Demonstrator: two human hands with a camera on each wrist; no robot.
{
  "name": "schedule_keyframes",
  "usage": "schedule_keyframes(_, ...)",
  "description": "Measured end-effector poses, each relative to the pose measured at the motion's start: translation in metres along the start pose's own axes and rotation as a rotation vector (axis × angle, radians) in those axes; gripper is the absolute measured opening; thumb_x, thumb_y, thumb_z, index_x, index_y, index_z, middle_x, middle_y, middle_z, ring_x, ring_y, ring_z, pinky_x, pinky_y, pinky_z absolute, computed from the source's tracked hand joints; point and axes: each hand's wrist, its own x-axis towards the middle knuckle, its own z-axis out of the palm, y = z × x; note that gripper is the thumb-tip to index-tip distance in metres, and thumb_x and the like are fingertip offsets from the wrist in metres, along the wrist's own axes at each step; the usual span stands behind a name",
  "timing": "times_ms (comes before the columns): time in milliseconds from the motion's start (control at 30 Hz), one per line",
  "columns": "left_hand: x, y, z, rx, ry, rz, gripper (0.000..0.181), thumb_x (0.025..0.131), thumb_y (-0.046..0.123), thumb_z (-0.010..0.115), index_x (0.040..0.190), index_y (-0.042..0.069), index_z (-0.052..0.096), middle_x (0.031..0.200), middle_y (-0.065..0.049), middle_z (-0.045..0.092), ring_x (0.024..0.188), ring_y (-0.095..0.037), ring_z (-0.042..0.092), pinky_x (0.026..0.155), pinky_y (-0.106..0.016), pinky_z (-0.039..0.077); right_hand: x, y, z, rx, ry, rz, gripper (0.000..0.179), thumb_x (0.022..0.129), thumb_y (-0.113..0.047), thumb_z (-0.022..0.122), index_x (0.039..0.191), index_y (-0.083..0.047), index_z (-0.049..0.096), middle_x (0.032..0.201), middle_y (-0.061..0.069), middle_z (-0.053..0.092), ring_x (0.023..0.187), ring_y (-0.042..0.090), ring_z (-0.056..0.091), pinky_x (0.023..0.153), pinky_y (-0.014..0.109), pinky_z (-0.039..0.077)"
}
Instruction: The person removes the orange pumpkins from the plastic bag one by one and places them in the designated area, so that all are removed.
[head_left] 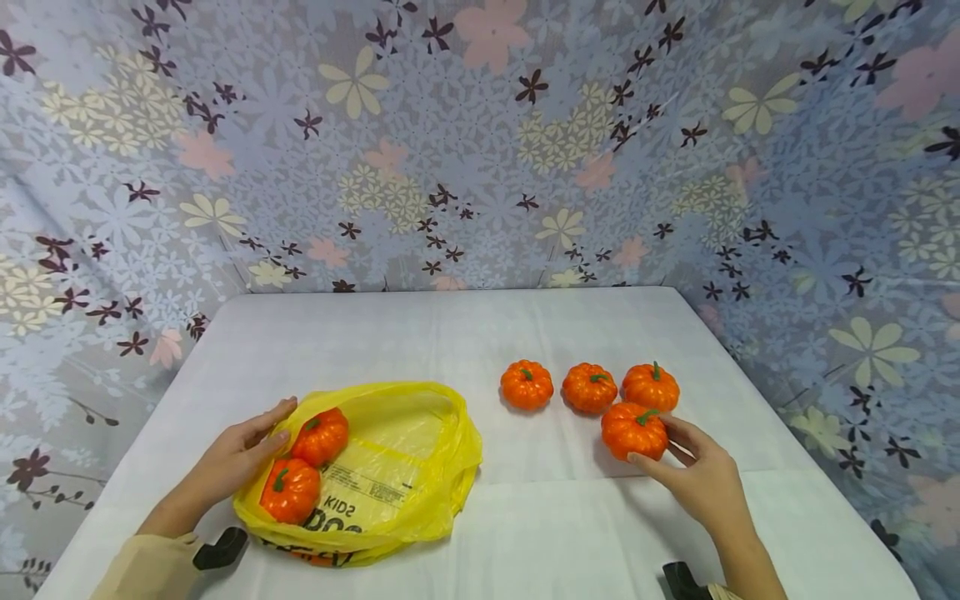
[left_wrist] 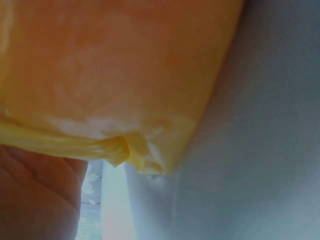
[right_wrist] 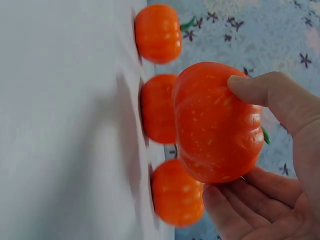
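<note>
A yellow plastic bag with dark print lies on the table at the left, its mouth facing up. Inside show two small orange pumpkins with green stems, an upper pumpkin and a lower pumpkin. My left hand rests along the bag's left rim, fingers fairly straight and thumb near the edge. In the left wrist view, the palm lies beside the bag's yellow plastic. My right hand grips another pumpkin between thumb and fingers, apart from the table in the right wrist view.
Behind the held pumpkin stand three more in a row: a left pumpkin, a middle pumpkin and a right pumpkin. A white cloth covers the table. Flowered fabric hangs around its back and sides.
</note>
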Motion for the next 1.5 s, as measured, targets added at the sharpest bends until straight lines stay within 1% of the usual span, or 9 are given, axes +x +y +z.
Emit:
schedule_keyframes(100,-0.001,-0.001,0.000,-0.007,0.000,0.001,0.058,0.105,0.030,0.055,0.152,-0.001,0.041,0.157,-0.021,0.035,0.144,-0.046,0.028,0.115,-0.036,0.032,-0.002,0.007,-0.008,-0.027,0.001,0.036,0.087,0.080,-0.043,0.086,0.142,0.006,0.050,0.138,0.028,0.055,0.126,0.043,0.055,0.091,0.036,0.050)
schedule_keyframes(233,-0.001,-0.002,0.001,-0.012,0.000,-0.002,0.058,0.105,0.030,0.055,0.152,0.000,0.040,0.157,-0.020,0.036,0.144,-0.045,0.029,0.098,-0.004,0.024,-0.004,0.014,-0.016,-0.058,-0.006,0.106,0.093,0.078,-0.046,0.086,0.143,0.009,0.047,0.141,0.033,0.050,0.128,0.047,0.051,0.091,0.039,0.049)
schedule_keyframes(300,-0.001,-0.002,0.001,-0.007,0.002,-0.006,0.057,0.105,0.030,0.055,0.152,0.001,0.041,0.157,-0.020,0.036,0.144,-0.044,0.030,0.107,-0.014,0.030,-0.005,0.017,-0.019,-0.069,-0.013,0.143,0.096,0.078,-0.046,0.086,0.144,0.010,0.044,0.142,0.035,0.048,0.129,0.049,0.050,0.091,0.041,0.048)
schedule_keyframes(367,-0.001,-0.003,0.001,0.000,0.004,-0.009,0.057,0.105,0.030,0.055,0.153,0.001,0.041,0.157,-0.019,0.036,0.144,-0.044,0.030,0.113,-0.032,0.032,-0.004,0.019,-0.021,-0.083,-0.019,0.171,0.098,0.078,-0.048,0.085,0.145,0.011,0.043,0.142,0.036,0.047,0.130,0.049,0.048,0.092,0.042,0.047)
schedule_keyframes(467,0.000,-0.003,0.001,-0.001,0.007,-0.009,0.057,0.105,0.030,0.055,0.153,0.001,0.040,0.157,-0.019,0.035,0.144,-0.044,0.029,0.110,-0.058,0.028,-0.003,0.022,-0.024,-0.098,-0.028,0.214,0.100,0.078,-0.051,0.084,0.145,0.011,0.042,0.143,0.036,0.046,0.131,0.050,0.047,0.095,0.046,0.046)
schedule_keyframes(500,0.000,-0.003,0.001,-0.005,0.006,-0.010,0.057,0.105,0.030,0.055,0.153,0.001,0.040,0.157,-0.020,0.035,0.144,-0.044,0.029,0.110,-0.060,0.028,-0.003,0.023,-0.025,-0.101,-0.029,0.230,0.101,0.078,-0.051,0.084,0.145,0.011,0.042,0.143,0.036,0.045,0.131,0.050,0.046,0.096,0.046,0.046)
schedule_keyframes(933,0.001,0.001,0.002,-0.025,-0.002,-0.018,0.059,0.105,0.030,0.055,0.152,-0.001,0.040,0.157,-0.022,0.033,0.145,-0.047,0.026,0.111,-0.065,0.027,0.001,0.033,-0.029,-0.134,-0.043,0.387,0.107,0.075,-0.054,0.085,0.147,0.010,0.037,0.148,0.038,0.037,0.133,0.055,0.039,0.101,0.057,0.044)
schedule_keyframes(1300,0.001,-0.001,0.002,-0.025,-0.002,0.003,0.058,0.105,0.029,0.055,0.152,-0.001,0.039,0.157,-0.021,0.034,0.145,-0.046,0.028,0.109,-0.063,0.027,-0.001,0.034,-0.031,-0.139,-0.093,0.365,0.117,0.074,-0.056,0.085,0.151,0.011,0.027,0.150,0.038,0.033,0.134,0.056,0.036,0.103,0.056,0.042)
schedule_keyframes(1500,0.000,0.001,0.002,-0.020,-0.006,0.003,0.057,0.106,0.029,0.054,0.152,-0.001,0.039,0.157,-0.021,0.034,0.145,-0.046,0.028,0.109,-0.062,0.027,-0.005,0.026,-0.034,-0.117,0.013,0.252,0.117,0.077,-0.050,0.086,0.155,0.008,0.021,0.152,0.036,0.032,0.137,0.052,0.036,0.104,0.059,0.040)
